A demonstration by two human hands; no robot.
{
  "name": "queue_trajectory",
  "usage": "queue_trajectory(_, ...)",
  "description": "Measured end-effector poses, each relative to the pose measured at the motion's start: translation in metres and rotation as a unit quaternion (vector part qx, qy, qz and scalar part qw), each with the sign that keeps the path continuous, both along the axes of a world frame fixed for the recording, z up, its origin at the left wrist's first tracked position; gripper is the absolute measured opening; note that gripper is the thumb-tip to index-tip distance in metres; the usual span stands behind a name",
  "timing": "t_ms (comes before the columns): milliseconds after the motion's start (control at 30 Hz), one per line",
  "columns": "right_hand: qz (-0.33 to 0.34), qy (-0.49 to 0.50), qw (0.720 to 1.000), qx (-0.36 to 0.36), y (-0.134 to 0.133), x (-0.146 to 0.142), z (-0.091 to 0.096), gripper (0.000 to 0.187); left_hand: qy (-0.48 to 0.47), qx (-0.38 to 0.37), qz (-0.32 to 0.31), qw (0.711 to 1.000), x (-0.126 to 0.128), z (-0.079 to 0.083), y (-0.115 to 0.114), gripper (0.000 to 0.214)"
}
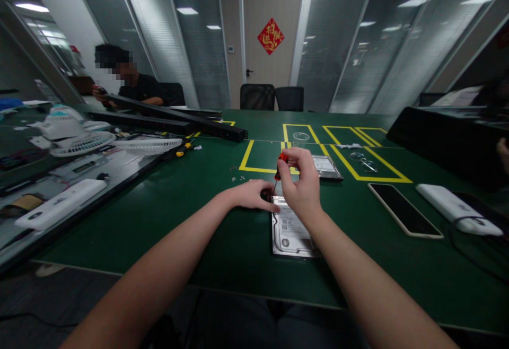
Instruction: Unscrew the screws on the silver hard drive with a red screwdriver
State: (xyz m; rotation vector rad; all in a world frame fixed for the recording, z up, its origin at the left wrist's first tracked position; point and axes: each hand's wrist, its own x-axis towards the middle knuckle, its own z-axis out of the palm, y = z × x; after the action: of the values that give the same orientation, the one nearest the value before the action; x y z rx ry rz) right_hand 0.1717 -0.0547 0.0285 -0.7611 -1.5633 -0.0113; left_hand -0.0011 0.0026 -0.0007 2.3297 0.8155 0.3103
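Note:
In the head view a silver hard drive (292,232) with a white label lies flat on the green table in front of me. My right hand (300,179) is closed around the red and black handle of a screwdriver (282,157). The screwdriver stands nearly upright, its thin shaft pointing down at the drive's far left corner. My left hand (254,194) grips that same corner, thumb on the drive's top and fingers curled by the far edge, close to the shaft. The screwdriver's tip is hard to make out. My right hand and forearm cover part of the drive's right side.
Behind my right hand lies another hard drive (326,167). Small loose bits (238,179), perhaps screws, lie left of it. A phone (404,210) and white power strip (457,208) are at right. Fan parts (83,139) and black bars (178,118) lie left; a person (137,86) sits beyond.

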Motion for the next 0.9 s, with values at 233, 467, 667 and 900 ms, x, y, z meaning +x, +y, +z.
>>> queue_trajectory(233, 0.016, 0.013, 1.000, -0.020, 0.0014, -0.0001, -0.0024, 0.018, 0.006, 0.001, -0.001, 1.000, 0.0000, 0.0021, -0.0012, 0.065)
queue_trajectory(467, 0.027, 0.025, 0.999, -0.039, 0.0024, -0.0007, -0.0048, 0.020, 0.003, 0.000, -0.003, 1.000, -0.0001, 0.0006, -0.0006, 0.065)
queue_trajectory(667, 0.004, 0.009, 1.000, -0.017, 0.0020, 0.0005, -0.0020, 0.020, 0.009, 0.003, 0.002, 1.000, 0.0004, 0.0017, -0.0016, 0.066)
queue_trajectory(900, -0.005, -0.008, 1.000, -0.004, -0.0027, 0.0006, 0.0021, 0.020, 0.003, -0.010, 0.010, 1.000, 0.0009, 0.0023, -0.0027, 0.061)
